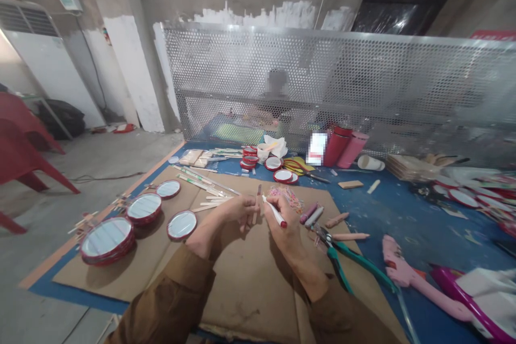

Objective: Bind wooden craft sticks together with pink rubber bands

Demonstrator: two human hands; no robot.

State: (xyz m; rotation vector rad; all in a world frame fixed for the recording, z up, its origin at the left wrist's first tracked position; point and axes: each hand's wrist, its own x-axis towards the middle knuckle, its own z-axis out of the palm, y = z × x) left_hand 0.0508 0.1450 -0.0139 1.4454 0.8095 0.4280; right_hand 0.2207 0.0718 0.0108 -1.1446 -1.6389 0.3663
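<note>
My left hand (pixel 242 210) pinches a thin wooden craft stick (pixel 258 196), held upright, its upper part reddish-brown. Closed around a white marker pen (pixel 276 212) with a red end is my right hand (pixel 287 234); the pen's tip points toward the stick, and I cannot tell whether it touches. Both hands are over a brown cardboard sheet (pixel 242 290). Just beyond them lie a heap of colourful rubber bands (pixel 287 196) and several pale craft sticks (pixel 215 201). Left of my left hand is a round, red-rimmed disc (pixel 182 224) with a pale face.
Stacks of red-rimmed discs (pixel 107 242) stand along the left. Green-handled pliers (pixel 342 252), capped markers (pixel 313 215) and a pink glue gun (pixel 419 285) lie on the right. Behind are a phone (pixel 316 149), a red bottle (pixel 337 146) and a perforated metal screen (pixel 242 59).
</note>
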